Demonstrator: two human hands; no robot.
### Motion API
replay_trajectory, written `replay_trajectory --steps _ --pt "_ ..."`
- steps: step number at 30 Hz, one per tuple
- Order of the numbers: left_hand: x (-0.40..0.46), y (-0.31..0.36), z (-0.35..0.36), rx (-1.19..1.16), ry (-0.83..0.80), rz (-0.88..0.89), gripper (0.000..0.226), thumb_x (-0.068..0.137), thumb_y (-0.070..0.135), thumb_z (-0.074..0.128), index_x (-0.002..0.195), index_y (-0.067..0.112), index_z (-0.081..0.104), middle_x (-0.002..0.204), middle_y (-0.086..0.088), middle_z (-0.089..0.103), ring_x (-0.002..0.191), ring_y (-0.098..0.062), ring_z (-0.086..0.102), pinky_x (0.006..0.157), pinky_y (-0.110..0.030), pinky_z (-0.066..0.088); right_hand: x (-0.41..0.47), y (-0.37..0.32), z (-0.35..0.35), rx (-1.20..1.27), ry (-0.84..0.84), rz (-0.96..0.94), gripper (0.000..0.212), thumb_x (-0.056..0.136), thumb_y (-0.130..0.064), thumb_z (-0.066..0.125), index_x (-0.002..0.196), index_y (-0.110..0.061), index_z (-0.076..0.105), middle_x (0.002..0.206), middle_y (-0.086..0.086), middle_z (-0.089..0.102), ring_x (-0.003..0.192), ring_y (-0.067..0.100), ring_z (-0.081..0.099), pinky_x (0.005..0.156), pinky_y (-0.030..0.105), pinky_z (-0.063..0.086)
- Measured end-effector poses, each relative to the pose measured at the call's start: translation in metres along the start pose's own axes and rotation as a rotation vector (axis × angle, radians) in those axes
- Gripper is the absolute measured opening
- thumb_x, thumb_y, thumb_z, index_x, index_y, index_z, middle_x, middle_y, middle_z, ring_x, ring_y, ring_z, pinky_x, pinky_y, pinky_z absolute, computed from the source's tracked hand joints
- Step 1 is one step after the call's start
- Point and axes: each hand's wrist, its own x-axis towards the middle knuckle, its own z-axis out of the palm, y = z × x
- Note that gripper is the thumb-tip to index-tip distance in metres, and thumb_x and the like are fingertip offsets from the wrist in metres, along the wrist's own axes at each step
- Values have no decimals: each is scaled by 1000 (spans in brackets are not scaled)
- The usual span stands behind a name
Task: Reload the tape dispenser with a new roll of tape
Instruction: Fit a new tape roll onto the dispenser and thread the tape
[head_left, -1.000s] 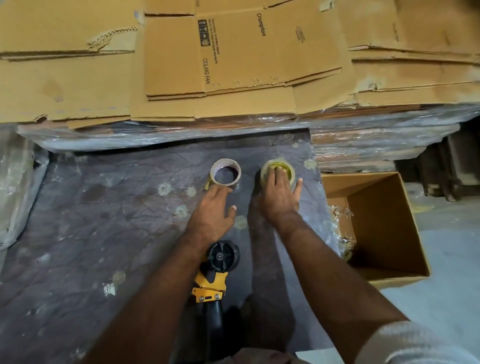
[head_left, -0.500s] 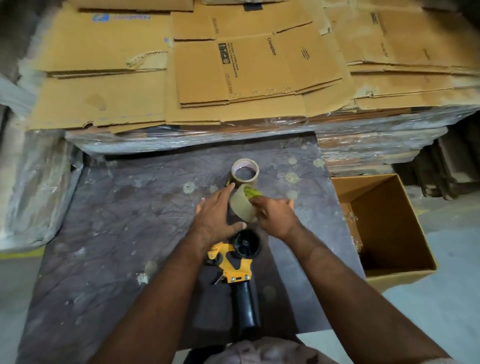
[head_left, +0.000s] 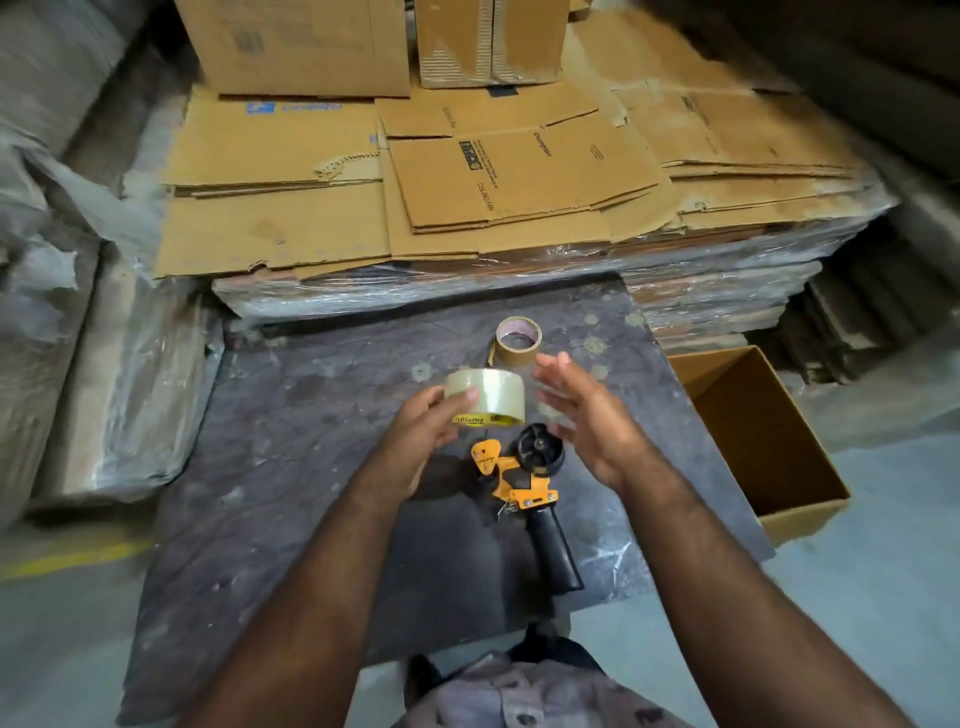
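Left hand (head_left: 423, 434) grips clear roll (head_left: 485, 397) above the mat (head_left: 291, 467), thumb on its side. Right hand (head_left: 589, 415) is spread, fingers apart, just beside the roll, not touching it. Dispenser (head_left: 522, 480) lies on the mat below both hands, spool bare. Brown roll (head_left: 517, 343) stands behind. Open box (head_left: 769, 441) at right.

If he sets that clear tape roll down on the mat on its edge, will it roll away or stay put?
Probably rolls: the clear tape roll is round and wide, so on edge it could run across the flat mat. Laid flat like the brown roll, it should stay. Its glossy sides look a bit slick, and only the left hand grips it; the right hand is open.
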Motion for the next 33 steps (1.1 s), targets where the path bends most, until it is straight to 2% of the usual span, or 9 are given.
replay_trajectory --steps 3,6,9,13,16,21,26,30,33 --pt "-14 6 -1 -176 -57 -41 24 89 37 68 104 18 71 95 -4 77 100 -27 68 98 -39 46 -15 25 11 85 -74 146 45 96 -58 50 134 -36 60 138 -4 60 125 18 58 105 49 47" --pt "-26 11 3 -162 -123 -63 23 94 38 60 103 20 71 89 -2 79 95 -23 72 92 -35 50 -26 35 24 262 -106 133 41 99 -44 56 137 -28 54 134 6 63 118 25 65 100 46 54" --pt "-26 10 -2 -7 -69 -58 28 94 45 60 104 22 71 92 3 78 97 -19 72 89 -34 48 -35 28 29 267 -77 15 22 99 -24 60 120 -18 57 123 13 66 102 24 70 95 39 58" --pt "-23 7 -14 92 46 94 34 83 45 71 104 18 74 103 -2 76 108 -27 69 86 -32 49 -39 24 31 -227 152 -230 28 79 -32 81 98 -30 61 118 8 58 93 23 65 75 39 56" --pt "-30 12 -9 96 7 205 35 80 42 76 106 18 75 105 1 77 101 -11 72 88 -28 54 -32 23 29 -639 305 -404 38 70 -39 86 101 -32 64 123 5 48 112 18 53 96 28 46" --pt "-19 18 1 386 143 362 36 72 33 88 103 19 76 100 7 77 93 -3 72 84 -21 57 -25 17 32 -740 359 -580 42 70 -33 89 103 -21 68 123 3 46 110 8 43 85 -3 27" --pt "1 22 -2 282 145 310 7 78 17 84 81 21 79 96 5 80 91 -14 76 89 -40 61 -15 4 21 -767 329 -562 45 69 -40 88 106 -27 66 121 0 47 110 11 47 82 14 41" --pt "8 38 -1 252 4 237 10 83 6 78 89 0 73 95 -8 80 86 -17 75 84 -31 58 -6 -6 -2 -686 227 -494 40 64 -52 85 96 -45 62 121 0 50 114 21 56 92 39 56" --pt "11 51 -1 220 -122 210 8 86 8 75 88 3 70 97 -7 80 95 -16 76 87 -25 55 -3 -12 -20 -595 160 -426 35 70 -46 85 96 -40 62 126 2 54 113 23 62 90 38 58"
